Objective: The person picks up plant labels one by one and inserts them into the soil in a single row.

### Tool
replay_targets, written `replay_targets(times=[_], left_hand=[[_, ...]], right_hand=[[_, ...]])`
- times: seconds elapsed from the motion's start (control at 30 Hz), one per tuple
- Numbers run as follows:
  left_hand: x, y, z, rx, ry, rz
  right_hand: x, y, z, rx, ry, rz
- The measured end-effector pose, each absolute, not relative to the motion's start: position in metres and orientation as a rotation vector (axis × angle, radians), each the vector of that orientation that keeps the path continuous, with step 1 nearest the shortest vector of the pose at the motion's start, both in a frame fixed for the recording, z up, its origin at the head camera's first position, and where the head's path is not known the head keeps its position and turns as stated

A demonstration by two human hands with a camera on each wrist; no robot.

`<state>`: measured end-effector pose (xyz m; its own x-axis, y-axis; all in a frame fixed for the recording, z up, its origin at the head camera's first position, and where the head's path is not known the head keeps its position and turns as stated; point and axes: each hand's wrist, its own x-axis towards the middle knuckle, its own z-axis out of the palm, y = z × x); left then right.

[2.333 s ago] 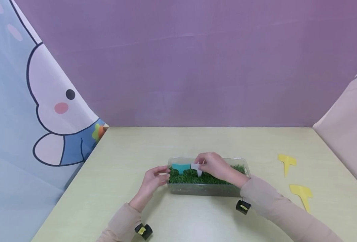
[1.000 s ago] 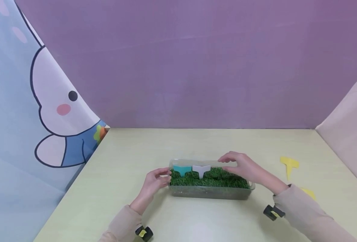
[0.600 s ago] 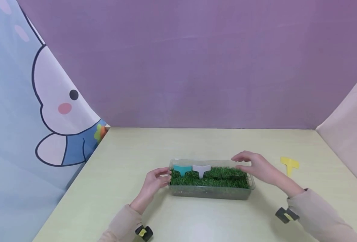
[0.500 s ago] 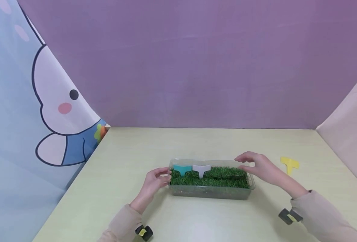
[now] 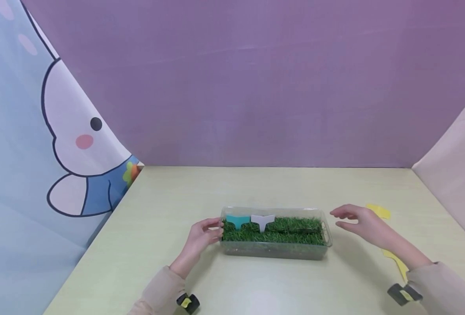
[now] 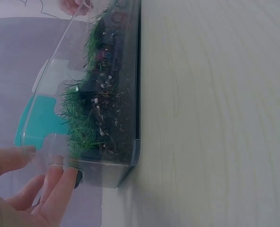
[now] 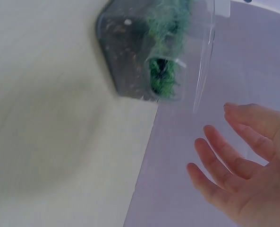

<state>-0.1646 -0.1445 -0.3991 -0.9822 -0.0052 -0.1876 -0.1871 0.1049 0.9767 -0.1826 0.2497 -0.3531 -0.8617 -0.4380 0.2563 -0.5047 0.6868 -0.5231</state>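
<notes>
A clear plastic box (image 5: 273, 251) of green grass (image 5: 291, 236) stands mid-table, dark soil showing through its wall in the left wrist view. Upright in the grass along the back are a teal T-shaped plant label (image 5: 238, 221) and, to its right, a white one (image 5: 262, 222). My left hand (image 5: 198, 236) touches the box's left end with relaxed fingertips at the rim and end wall. To the right of the box, my right hand (image 5: 368, 225) hovers with loosely bent fingers and nothing in them. It partly covers a yellow plant label (image 5: 379, 211); my forearm overlaps another yellow label (image 5: 396, 262).
The pale wooden table (image 5: 177, 188) ends at a purple backdrop (image 5: 271, 87). Patterned cloth (image 5: 75, 153) hangs at the left, and a pale pink cloth (image 5: 456, 175) closes off the right.
My right hand has let go of the white label, which now stands in the grass beside the teal one, and has moved right past the box. My left hand keeps its place.
</notes>
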Motion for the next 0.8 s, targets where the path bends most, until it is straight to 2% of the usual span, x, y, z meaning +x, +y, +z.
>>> replay_targets(times=[0.8], left_hand=[[-0.166,-0.145,-0.401,-0.195,2.242,1.991]], right_hand=[[-0.177,0.304,-0.366,0.712,-2.758,0.941]])
